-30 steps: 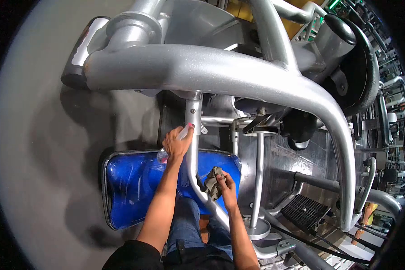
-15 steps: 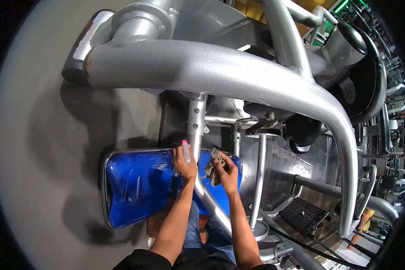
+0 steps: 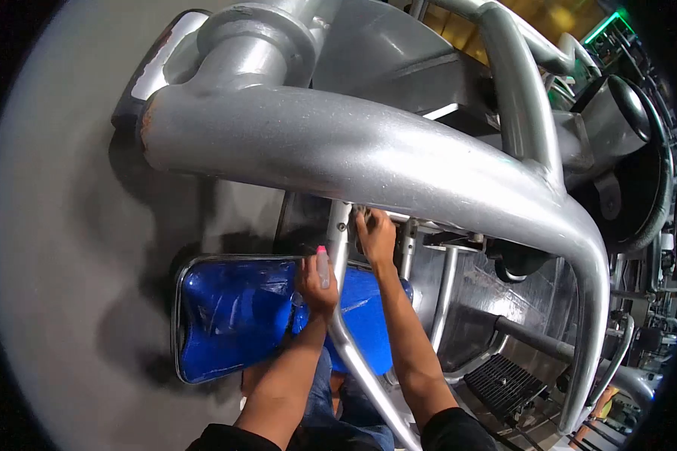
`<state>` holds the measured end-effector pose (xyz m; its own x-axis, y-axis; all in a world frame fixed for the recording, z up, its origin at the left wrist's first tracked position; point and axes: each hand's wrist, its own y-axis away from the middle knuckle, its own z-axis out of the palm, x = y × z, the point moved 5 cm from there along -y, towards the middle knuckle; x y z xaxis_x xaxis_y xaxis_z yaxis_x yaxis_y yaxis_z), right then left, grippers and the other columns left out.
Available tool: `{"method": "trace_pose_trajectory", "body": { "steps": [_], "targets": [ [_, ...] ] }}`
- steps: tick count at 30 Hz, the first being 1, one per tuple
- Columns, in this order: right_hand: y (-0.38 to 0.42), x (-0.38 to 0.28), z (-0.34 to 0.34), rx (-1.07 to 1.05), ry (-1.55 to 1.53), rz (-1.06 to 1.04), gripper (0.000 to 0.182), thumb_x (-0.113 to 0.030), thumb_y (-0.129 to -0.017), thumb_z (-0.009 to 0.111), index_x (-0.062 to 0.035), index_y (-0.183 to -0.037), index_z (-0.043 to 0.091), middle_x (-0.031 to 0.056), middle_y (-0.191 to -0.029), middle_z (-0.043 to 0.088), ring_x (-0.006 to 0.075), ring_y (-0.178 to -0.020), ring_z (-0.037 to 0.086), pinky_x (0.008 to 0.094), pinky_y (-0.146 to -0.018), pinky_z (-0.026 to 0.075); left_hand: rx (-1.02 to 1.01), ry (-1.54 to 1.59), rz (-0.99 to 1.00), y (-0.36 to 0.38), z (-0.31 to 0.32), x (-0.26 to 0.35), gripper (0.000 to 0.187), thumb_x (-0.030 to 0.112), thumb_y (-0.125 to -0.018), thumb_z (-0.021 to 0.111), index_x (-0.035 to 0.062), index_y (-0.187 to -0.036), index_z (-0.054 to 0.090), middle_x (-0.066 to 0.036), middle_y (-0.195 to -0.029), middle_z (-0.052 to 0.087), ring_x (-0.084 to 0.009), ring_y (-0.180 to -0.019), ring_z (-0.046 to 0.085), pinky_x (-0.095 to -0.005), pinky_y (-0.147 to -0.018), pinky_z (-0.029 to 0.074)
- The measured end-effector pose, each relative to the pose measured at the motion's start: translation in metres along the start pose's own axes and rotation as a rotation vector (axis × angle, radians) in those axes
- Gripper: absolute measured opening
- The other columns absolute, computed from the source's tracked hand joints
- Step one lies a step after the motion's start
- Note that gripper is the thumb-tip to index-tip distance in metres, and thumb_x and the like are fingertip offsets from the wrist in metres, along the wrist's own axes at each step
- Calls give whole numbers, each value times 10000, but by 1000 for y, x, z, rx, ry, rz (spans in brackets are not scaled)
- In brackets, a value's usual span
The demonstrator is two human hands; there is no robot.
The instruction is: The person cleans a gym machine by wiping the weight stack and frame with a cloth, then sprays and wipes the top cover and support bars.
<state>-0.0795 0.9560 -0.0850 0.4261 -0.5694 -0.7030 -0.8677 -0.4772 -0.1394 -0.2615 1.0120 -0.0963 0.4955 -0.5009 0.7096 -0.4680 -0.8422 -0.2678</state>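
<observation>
My left hand is wrapped round a small clear bottle with a pink top, held above the blue padded seat. Just right of it, my right hand is up against the thin silver post, under the thick tube. Its fingers are closed on a crumpled greyish cloth, mostly hidden by the fingers. The cloth appears to touch the post, close to its bolt holes.
A thick curved silver tube of a gym machine crosses overhead and bends down on the right. A round black pad sits beyond it. A ribbed black footplate lies low at the right. Grey floor extends on the left.
My right hand has moved up with the cloth from above the blue seat to the top of the post. The left hand has shifted slightly right and down, still holding the bottle.
</observation>
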Motion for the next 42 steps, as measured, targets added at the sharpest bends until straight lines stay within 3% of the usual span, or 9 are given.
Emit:
{"method": "trace_pose_trajectory", "body": {
  "steps": [8,10,12,18,20,24,27,31,42],
  "targets": [
    [53,-13,-17,-6,-394,82,278,-251,-857,698,-28,-1023,687,241,-944,669,421,-898,646,443,-792,505,-48,46,-86,5,10,-15,228,106,-789,649,53,-1006,605,-184,-965,617,-417,-912,590,-524,-754,466],
    [33,-2,-2,39,-220,115,256,-186,-869,703,-50,-1086,697,203,-970,686,301,-894,679,367,-802,509,-63,-21,-59,4,8,-12,258,109,-774,652,45,-1018,598,-197,-987,609,-431,-916,585,-528,-755,464],
    [8,4,7,48,-232,177,266,-196,-872,698,-27,-1077,688,210,-965,688,301,-914,683,364,-808,505,-52,-9,-41,4,9,-13,257,107,-775,644,40,-1019,598,-201,-981,605,-436,-909,584,-524,-750,467],
    [-36,37,25,163,-110,168,349,-277,-900,639,9,-1100,661,245,-1047,678,383,-989,653,412,-865,490,-59,51,4,0,3,-8,247,89,-789,601,22,-1026,594,-202,-948,592,-439,-873,578,-514,-723,472],
    [-45,63,47,181,-431,103,403,-320,-892,640,7,-1128,650,255,-1091,671,421,-1031,631,432,-898,476,-64,73,-40,-1,5,-6,243,85,-794,591,18,-1027,593,-201,-942,589,-437,-866,576,-514,-716,471],
    [-22,41,29,142,-272,92,351,-242,-883,659,-16,-1151,645,219,-1077,683,347,-1028,654,398,-894,482,1,56,-18,-2,3,-6,72,105,-859,568,64,-908,599,-150,-839,630,-387,-801,639,-477,-685,499],
    [4,12,13,136,-135,123,249,-192,-858,706,-6,-1022,681,178,-836,696,217,-727,656,332,-704,498,-37,23,-75,3,8,-12,157,111,-838,597,51,-982,600,-169,-894,617,-402,-846,614,-491,-709,486],
    [28,30,19,261,-239,135,277,-265,-869,702,-21,-1000,689,135,-702,640,138,-578,536,311,-583,448,-84,70,-179,1,7,-12,236,122,-810,640,46,-1032,605,-183,-965,613,-415,-913,596,-504,-751,477],
    [4,73,46,50,-225,290,399,-377,-847,713,-39,-1059,711,86,-821,723,139,-741,635,313,-726,498,-35,63,-170,0,6,-9,170,86,-799,634,42,-960,604,-195,-909,614,-418,-884,597,-508,-740,473]
  ]
}}
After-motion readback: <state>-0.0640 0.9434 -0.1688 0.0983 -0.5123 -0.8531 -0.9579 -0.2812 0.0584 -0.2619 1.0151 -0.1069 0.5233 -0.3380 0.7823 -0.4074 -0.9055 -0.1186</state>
